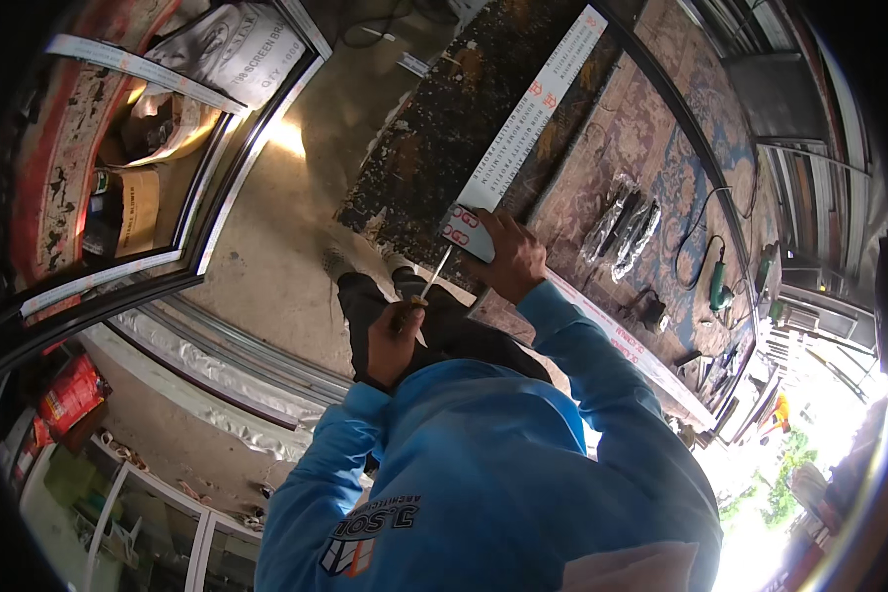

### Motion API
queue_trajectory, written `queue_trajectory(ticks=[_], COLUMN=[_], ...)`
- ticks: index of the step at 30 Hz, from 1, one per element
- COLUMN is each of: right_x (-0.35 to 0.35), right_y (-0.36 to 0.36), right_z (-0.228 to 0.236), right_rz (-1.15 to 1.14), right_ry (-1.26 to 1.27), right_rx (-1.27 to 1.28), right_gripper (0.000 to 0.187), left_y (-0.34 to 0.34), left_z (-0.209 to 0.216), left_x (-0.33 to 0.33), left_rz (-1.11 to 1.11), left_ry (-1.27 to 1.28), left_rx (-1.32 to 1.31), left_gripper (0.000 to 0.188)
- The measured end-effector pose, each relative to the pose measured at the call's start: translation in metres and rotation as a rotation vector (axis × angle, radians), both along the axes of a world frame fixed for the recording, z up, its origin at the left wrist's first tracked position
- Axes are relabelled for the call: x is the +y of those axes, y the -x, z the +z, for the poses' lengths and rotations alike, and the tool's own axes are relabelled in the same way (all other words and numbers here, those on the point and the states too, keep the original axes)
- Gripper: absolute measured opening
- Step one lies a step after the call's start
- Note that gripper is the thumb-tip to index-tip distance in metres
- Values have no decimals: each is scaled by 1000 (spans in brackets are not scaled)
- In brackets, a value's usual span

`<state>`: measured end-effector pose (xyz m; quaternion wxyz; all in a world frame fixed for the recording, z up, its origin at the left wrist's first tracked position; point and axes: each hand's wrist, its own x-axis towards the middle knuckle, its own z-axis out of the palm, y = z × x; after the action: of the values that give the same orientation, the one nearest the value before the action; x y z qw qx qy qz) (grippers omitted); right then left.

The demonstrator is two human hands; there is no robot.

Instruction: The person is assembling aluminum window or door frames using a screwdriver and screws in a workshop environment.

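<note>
My left hand (393, 340) is closed around a screwdriver (439, 271). Its thin metal shaft slants up and away, with the tip at the near end of a long aluminium profile (528, 118). White protective film with printed marks covers this profile, which lies across a dark, paint-worn tabletop (409, 163). Gripping the profile's near end is my right hand (508, 255), fingers over the top and right side. A short piece with white and red film (467, 229) shows under those fingers; whether it is separate from the profile I cannot tell. The screwdriver's exact contact point is too small to make out.
A patterned table covering (651, 138) on the right carries plastic-wrapped dark parts (622, 227) and a green power tool (720, 286) with its cord. At left stands a black-edged frame (207, 237), with a white sack (237, 54) behind. Metal lengths (222, 340) lie on the floor.
</note>
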<state>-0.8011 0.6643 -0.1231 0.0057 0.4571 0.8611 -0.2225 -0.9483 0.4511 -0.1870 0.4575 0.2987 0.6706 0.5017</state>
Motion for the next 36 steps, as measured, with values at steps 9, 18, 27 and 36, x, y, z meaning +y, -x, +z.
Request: queue_trajectory(ticks=[9,18,27,36], right_x=[-4,-1,-1,-90], right_y=[1,1,-8,5], right_z=[3,2,6,19], right_rz=[-32,-13,57,-371], right_ry=[77,71,7,696], right_rx=[-32,-1,50,233], right_gripper=[81,80,98,44], left_y=[18,29,38,31], left_z=[-3,2,5,-18], left_x=[2,16,21,11], left_rz=[-126,-173,-219,-245], left_ry=[287,194,414,420], left_rx=[-495,-669,-1112,-1105], left_gripper=[20,37,43,55])
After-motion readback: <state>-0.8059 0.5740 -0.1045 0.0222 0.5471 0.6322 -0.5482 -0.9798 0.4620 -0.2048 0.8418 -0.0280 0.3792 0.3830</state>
